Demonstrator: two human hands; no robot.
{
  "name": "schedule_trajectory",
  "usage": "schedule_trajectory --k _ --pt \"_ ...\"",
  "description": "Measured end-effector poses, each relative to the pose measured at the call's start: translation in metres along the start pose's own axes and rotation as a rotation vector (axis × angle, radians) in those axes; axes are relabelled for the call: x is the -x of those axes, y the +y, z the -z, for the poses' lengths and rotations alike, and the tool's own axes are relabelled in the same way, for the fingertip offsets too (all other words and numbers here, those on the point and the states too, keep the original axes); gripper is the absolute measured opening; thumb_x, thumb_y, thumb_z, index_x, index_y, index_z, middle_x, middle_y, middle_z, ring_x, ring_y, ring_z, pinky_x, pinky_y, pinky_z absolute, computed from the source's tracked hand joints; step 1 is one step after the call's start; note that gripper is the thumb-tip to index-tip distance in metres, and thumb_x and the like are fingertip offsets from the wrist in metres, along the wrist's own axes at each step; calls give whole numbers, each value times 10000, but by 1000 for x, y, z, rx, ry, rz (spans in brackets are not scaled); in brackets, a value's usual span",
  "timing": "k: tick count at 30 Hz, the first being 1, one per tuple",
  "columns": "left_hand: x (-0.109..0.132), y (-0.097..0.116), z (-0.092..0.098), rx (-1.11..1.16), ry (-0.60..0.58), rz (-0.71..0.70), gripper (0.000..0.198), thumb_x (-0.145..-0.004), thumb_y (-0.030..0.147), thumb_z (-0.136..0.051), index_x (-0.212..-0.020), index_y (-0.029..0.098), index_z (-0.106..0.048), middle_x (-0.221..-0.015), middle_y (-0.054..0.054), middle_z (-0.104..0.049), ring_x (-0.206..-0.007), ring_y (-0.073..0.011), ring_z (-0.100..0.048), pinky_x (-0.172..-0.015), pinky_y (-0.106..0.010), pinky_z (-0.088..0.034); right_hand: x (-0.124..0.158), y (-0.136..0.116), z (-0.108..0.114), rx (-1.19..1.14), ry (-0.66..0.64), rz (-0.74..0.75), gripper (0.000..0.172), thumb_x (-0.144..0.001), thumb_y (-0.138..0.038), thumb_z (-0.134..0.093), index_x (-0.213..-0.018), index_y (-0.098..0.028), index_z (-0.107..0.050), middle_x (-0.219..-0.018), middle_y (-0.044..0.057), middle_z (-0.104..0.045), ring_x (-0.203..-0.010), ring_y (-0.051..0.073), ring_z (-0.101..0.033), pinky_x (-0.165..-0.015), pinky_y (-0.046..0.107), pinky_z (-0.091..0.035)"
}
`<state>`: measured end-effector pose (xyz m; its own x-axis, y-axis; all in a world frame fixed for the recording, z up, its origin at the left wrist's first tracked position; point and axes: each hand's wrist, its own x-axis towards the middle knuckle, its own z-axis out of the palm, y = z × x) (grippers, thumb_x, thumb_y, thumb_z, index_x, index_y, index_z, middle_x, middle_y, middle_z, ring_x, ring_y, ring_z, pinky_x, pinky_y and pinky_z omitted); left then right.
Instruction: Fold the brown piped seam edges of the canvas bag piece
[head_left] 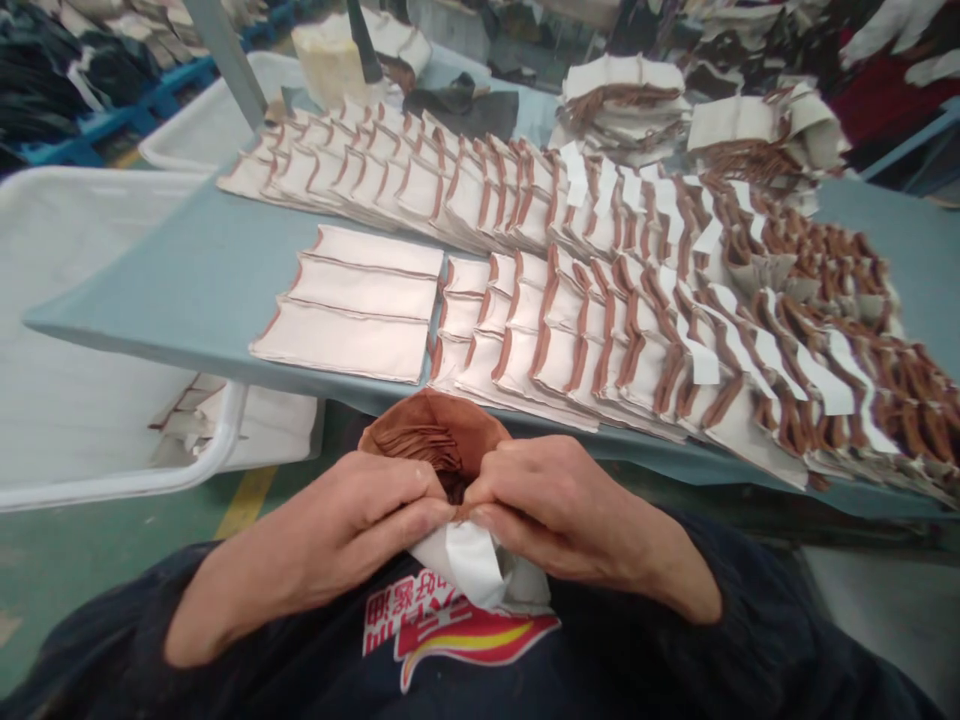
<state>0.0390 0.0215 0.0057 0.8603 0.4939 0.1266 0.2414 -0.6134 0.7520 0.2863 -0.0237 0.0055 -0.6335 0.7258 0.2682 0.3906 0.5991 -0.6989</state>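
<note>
Both hands meet close to the body, below the near edge of a grey-blue worktable [202, 290]. The left hand [352, 525] and right hand [555, 515] pinch shut on a bunched stack of brown-and-white fabric pieces [439, 435]. Overlapping rows of cream pieces edged in brown [570, 330] cover the tabletop; its left part lies bare.

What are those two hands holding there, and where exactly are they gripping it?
Both hands, left and right, pinch one bundle of brown fabric pieces at its near edge, where a white paper tag hangs down between the fingertips.
</note>
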Motion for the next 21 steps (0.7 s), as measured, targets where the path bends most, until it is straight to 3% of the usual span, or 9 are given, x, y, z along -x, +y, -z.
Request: schedule_trajectory --k 5,11,15,17,21 --pt "3 -10 -22 -187 168 -126 414 -1135 259 -426 -729 220 -495 -614 43 -550 -539 -128 -481 -548 -294 -319 6 -6 -2 121 -18 -14 290 -1121 -224 -428 -960 -178 -666 -798 25 -685 -726 159 -594 -696 297 -421" --pt "-6 6 -14 -126 42 -85 434 -1146 317 -401 -754 207 -551 -667 24 -606 -588 -134 -539 -581 -288 -348 6 -13 -10 324 8 60 333 -1124 -212 -445 -854 -205 -640 -735 9 -676 -678 170 -566 -680 324 -427" --pt "-8 24 -13 -43 30 -41 481 -1132 396 -476 -689 209 -491 -598 53 -556 -523 -111 -492 -524 -277 -313 6 -19 -12 291 139 108 304 -1102 -217 -515 -813 -222 -612 -695 -10 -675 -674 176 -560 -712 355 -448" --pt "-8 31 -21 -58 26 -29 482 -1120 371 -509 -667 209 -478 -562 64 -540 -485 -101 -473 -494 -279 -301 11 -22 -9 263 185 111 261 -1084 -220 -565 -826 -233 -603 -688 -30 -685 -724 175 -589 -811 367 -478" --pt "-5 42 -54 -312 -17 -98 343 -1028 227 -630 -690 215 -574 -603 21 -628 -508 -142 -560 -470 -322 -337 38 -21 -10 193 132 15 212 -1082 -207 -507 -888 -242 -584 -799 -4 -728 -901 201 -667 -996 409 -482"
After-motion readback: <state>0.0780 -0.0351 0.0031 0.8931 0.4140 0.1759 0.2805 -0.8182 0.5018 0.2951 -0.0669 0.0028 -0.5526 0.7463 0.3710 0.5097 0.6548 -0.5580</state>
